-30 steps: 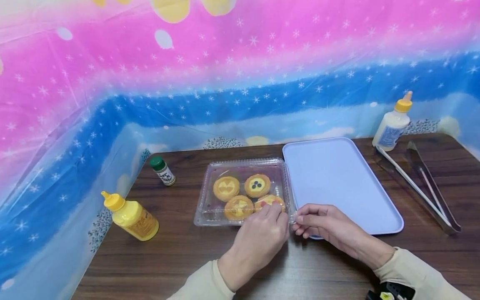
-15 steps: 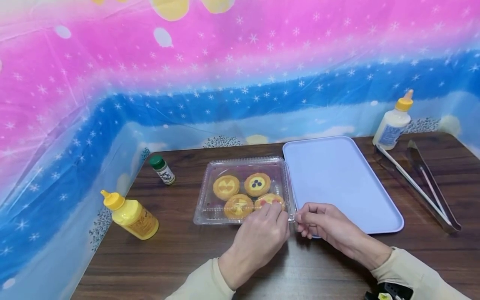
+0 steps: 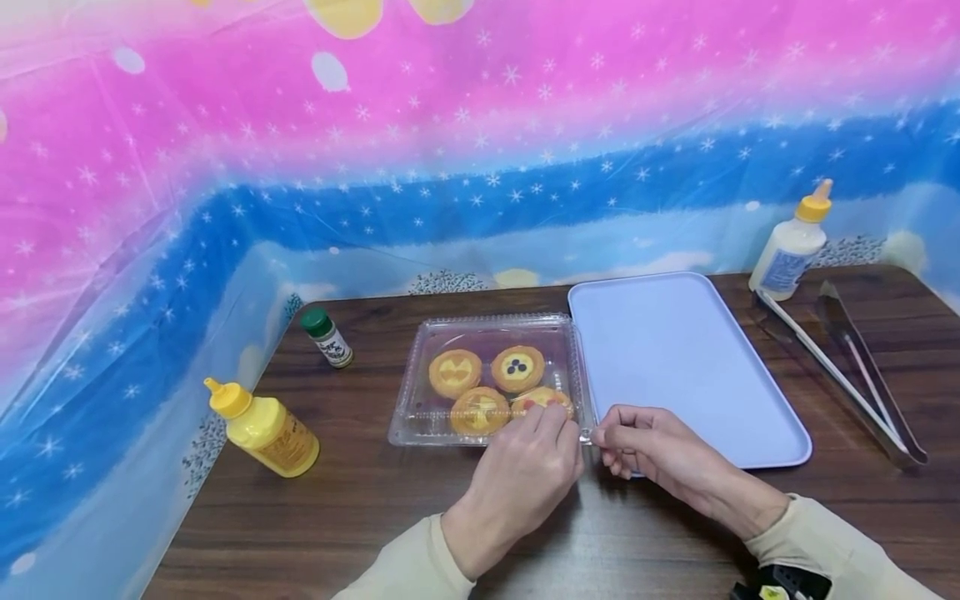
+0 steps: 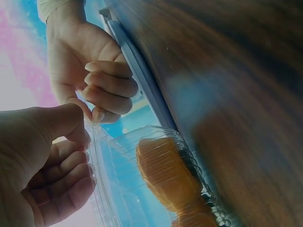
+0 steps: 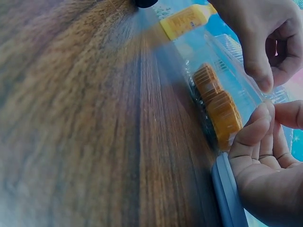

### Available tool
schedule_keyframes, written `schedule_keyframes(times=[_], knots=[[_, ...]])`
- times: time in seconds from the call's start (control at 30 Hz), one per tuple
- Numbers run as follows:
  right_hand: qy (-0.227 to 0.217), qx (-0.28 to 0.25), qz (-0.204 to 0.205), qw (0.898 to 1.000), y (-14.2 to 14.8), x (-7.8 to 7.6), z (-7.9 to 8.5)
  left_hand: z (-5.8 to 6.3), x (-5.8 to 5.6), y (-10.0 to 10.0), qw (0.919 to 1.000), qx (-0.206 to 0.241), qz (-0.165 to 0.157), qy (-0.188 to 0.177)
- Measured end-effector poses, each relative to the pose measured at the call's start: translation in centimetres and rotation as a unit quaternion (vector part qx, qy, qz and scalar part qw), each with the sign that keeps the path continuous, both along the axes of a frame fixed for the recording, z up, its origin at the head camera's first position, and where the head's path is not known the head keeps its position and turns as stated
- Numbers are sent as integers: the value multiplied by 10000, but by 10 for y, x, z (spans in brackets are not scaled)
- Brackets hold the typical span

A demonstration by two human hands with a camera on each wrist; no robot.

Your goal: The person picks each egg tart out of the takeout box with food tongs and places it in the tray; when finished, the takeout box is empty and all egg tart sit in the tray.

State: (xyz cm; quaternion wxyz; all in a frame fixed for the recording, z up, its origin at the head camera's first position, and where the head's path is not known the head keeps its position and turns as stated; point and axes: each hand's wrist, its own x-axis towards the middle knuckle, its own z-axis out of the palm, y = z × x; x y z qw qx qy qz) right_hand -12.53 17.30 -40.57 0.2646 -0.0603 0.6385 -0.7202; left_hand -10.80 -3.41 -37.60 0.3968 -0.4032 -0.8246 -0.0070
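Clear plastic container (image 3: 417,437) is lying on the worktop (image 3: 262,533) just beside the lilac tray (image 3: 675,358), its top covering four round tarts (image 3: 480,411); one is showing dark dots, and another is sitting partly hidden by our left hand (image 3: 522,475). At the near right corner, we are pinching the rim with that hand's grip, thumb and bent fingers meeting there. Our right hand (image 3: 660,454) is facing it, thumb uppermost, lower fingers curling, its grip clamping the corner's tip between thumb and forefinger.
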Motion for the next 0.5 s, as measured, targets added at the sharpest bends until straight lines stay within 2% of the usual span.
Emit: schedule_keyframes(times=[0.5], knots=[[13, 69, -76, 9999, -3, 2, 3, -1, 2, 3, 9996, 210, 106, 134]])
